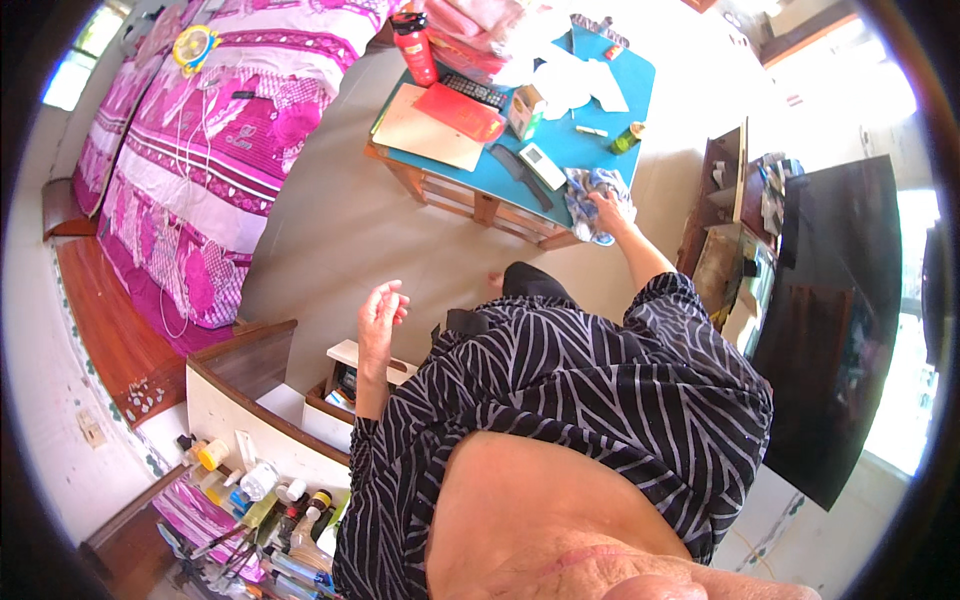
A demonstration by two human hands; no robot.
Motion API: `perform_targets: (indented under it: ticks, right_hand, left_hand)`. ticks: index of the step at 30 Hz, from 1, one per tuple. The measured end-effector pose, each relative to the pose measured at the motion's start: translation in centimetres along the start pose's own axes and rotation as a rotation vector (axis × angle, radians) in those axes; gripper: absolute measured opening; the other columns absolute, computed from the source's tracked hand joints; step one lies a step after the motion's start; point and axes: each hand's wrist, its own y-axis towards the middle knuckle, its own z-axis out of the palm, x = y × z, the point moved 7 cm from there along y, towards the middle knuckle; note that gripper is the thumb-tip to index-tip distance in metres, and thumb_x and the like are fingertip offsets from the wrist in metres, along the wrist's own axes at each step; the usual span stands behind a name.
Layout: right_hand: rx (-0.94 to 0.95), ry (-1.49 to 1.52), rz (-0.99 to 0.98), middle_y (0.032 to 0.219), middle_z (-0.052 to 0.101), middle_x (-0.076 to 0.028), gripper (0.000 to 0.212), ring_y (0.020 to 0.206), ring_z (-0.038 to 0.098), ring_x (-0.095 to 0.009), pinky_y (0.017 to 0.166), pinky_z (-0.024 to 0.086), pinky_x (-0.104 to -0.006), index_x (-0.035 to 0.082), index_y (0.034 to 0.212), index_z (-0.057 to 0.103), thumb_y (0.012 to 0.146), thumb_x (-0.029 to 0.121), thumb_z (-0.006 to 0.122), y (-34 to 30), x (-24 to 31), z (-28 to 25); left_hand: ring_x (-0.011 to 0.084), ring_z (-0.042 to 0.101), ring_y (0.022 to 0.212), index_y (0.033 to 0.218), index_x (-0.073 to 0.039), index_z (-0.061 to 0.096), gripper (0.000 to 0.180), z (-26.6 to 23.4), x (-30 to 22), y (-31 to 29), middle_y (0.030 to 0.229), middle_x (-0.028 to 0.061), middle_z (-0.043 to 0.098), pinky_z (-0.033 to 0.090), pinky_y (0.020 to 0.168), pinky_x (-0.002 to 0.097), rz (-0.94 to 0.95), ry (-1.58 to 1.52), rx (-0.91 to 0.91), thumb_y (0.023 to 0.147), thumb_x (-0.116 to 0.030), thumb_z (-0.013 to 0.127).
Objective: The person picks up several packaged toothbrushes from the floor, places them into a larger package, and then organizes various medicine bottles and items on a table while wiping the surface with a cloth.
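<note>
My right hand (614, 211) reaches to the near right corner of a small blue-topped table (563, 142). Its fingers are closed on a crumpled blue, white and grey cloth (582, 190) that rests on the corner and hangs slightly over the edge. Beside the cloth lie a white remote control (541, 166) and a long dark flat item (521, 178) whose kind I cannot make out. Away from the table, my left hand (380, 313) is raised in the air, fingers loosely bent and apart, holding nothing.
On the table stand a red bottle (414, 50), a small box (525, 111), a red packet (459, 112), a black remote (474, 91) and a green jar (628, 138). A pink-covered bed (215, 130) is at left, a large television (835, 330) at right. Several bottles (260, 481) crowd the lower left.
</note>
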Motion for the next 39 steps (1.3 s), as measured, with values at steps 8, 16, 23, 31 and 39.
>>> perform_targets:
  ticks: [8, 16, 23, 31, 39]
  right_hand:
    - [-0.502, 0.674, -0.292, 0.106, 0.058, -0.018, 0.05, 0.093, 0.058, -0.035, 0.082, 0.048, -0.0461, 0.008, 0.12, 0.053, 0.076, 0.019, 0.074, 5.8, 4.5, -6.1]
    - [-0.845, 1.208, 0.719, 0.112, 0.05, -0.011, 0.072, 0.098, 0.052, -0.022, 0.087, 0.046, -0.0373, 0.001, 0.126, 0.046, 0.071, 0.024, 0.086, 4.0, -4.9, -2.0]
    - [-0.823, 0.906, 0.343, 0.118, 0.053, -0.014, 0.078, 0.106, 0.055, -0.031, 0.093, 0.046, -0.0401, 0.011, 0.131, 0.049, 0.064, 0.023, 0.087, 10.7, -10.7, -2.9]
    - [-0.67, 1.226, 0.309, 0.101, 0.067, -0.007, 0.054, 0.091, 0.063, -0.018, 0.081, 0.051, -0.0318, 0.007, 0.116, 0.06, 0.073, 0.027, 0.085, 14.3, -13.4, -3.6]
    - [-0.684, 1.15, 0.151, 0.103, 0.068, -0.007, 0.047, 0.095, 0.064, -0.017, 0.084, 0.052, -0.0318, 0.007, 0.113, 0.061, 0.075, 0.021, 0.083, 15.9, -13.7, -4.4]
  left_hand:
    - [0.0057, 0.054, 0.076, 0.121, -0.003, 0.059, 0.029, 3.4, -1.8, 3.6, 0.092, 0.0013, 0.064, 0.045, 0.07, 0.0201, -0.07, -0.046, 0.046, 0.098, -0.021, 0.056]
    - [0.0075, 0.055, 0.077, 0.123, -0.002, 0.059, 0.031, 8.5, -4.5, 7.4, 0.093, 0.0038, 0.065, 0.047, 0.072, 0.0226, -0.158, 0.033, 0.031, 0.096, -0.019, 0.058]
    - [0.0071, 0.056, 0.077, 0.124, -0.003, 0.059, 0.033, 16.2, -7.4, 14.5, 0.094, 0.0034, 0.065, 0.045, 0.071, 0.0212, -0.129, 0.179, 0.237, 0.094, -0.018, 0.061]
    - [0.0082, 0.057, 0.078, 0.124, -0.001, 0.058, 0.037, 22.6, -10.6, 19.7, 0.091, 0.0012, 0.063, 0.05, 0.075, 0.0232, -0.035, 0.226, 0.34, 0.09, -0.012, 0.066]
    - [0.0261, 0.059, 0.102, 0.146, 0.002, 0.028, 0.094, 25.9, -10.3, 27.5, 0.118, 0.0203, 0.057, 0.05, 0.089, 0.0364, 0.325, 0.62, 0.111, 0.073, -0.019, 0.083]
